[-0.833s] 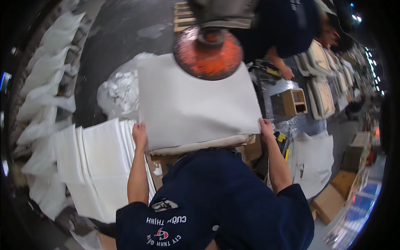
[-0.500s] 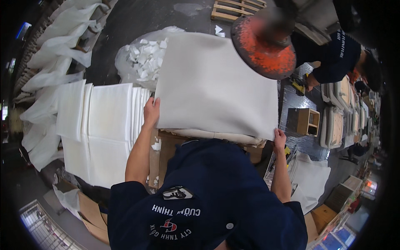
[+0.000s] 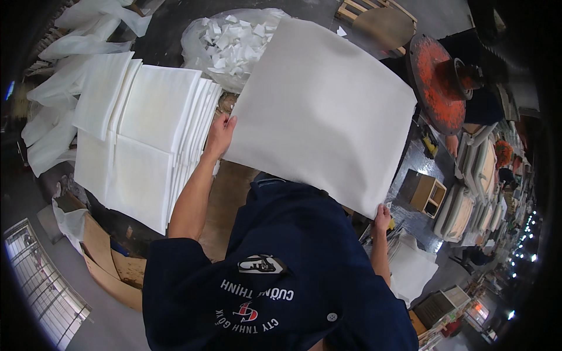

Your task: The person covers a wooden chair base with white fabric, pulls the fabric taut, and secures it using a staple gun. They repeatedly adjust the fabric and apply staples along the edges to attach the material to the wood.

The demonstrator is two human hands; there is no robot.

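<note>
Left hand (image 3: pixel 220 136)'s pinched shut on the left edge of a big, pale-grey, rectangular sheet (image 3: pixel 328 105), right hand (image 3: pixel 382 217)'s clamped on its near right corner. Sheet's mid-scene, with stacked white rectangular pads (image 3: pixel 153 108) left of it.

Floor, dark grey (image 3: pixel 164 42), upper frame: clear plastic bag of white scraps (image 3: pixel 231 50) at top, left of centre; slatted wooden pallet (image 3: pixel 350 10) at upper right. Floor paler at lower left, opened brown cardboard (image 3: pixel 111 272) on it. Bench, shiny surface (image 3: pixel 404 167), right of centre: open-fronted wooden box (image 3: pixel 422 192); yellow-and-black tool (image 3: pixel 430 143) higher in frame. White sheet stacks (image 3: pixel 153 111), left: support mostly hidden.
</note>
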